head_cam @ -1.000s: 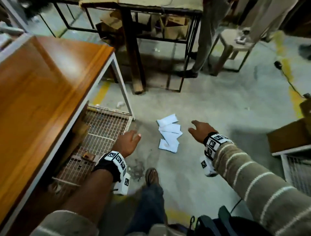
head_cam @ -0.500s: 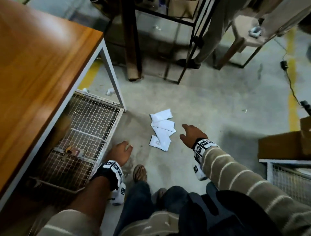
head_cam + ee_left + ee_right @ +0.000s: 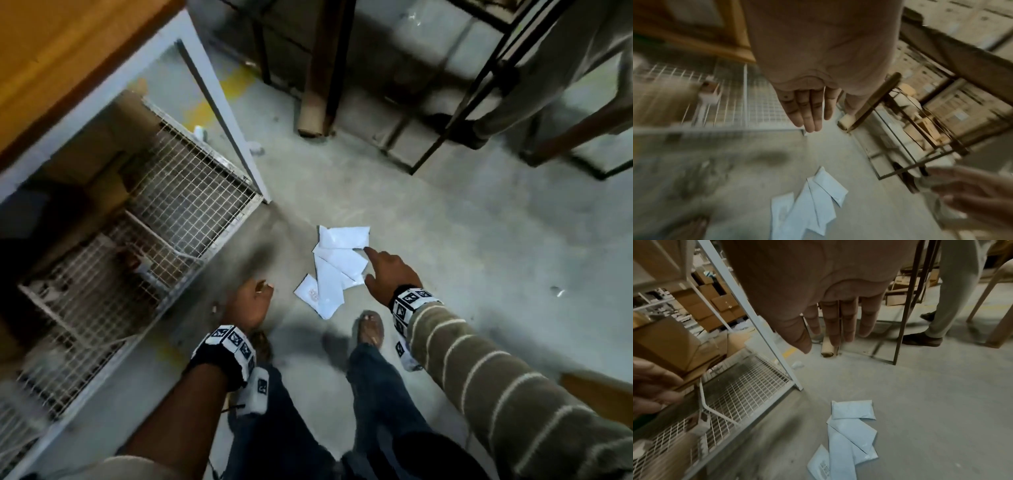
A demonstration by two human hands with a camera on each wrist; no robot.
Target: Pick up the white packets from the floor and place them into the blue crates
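Both hands nearer white packets [image 3: 337, 267], grip seemingly loose, empty; printed label [image 3: 823, 466] clearest wrist-side.

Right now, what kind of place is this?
Probably a warehouse or packing room: cardboard boxes stacked on shelving, a wire-mesh rack under a table, and white packets lying on the bare concrete floor.

4 white pkts [image 3: 337, 270] on floor; 2 hands, 1 paper roll [image 3: 310, 125]

Striped olive sleeve [image 3: 507, 387], marker wristbands [image 3: 227, 346], jeans [image 3: 380, 394].
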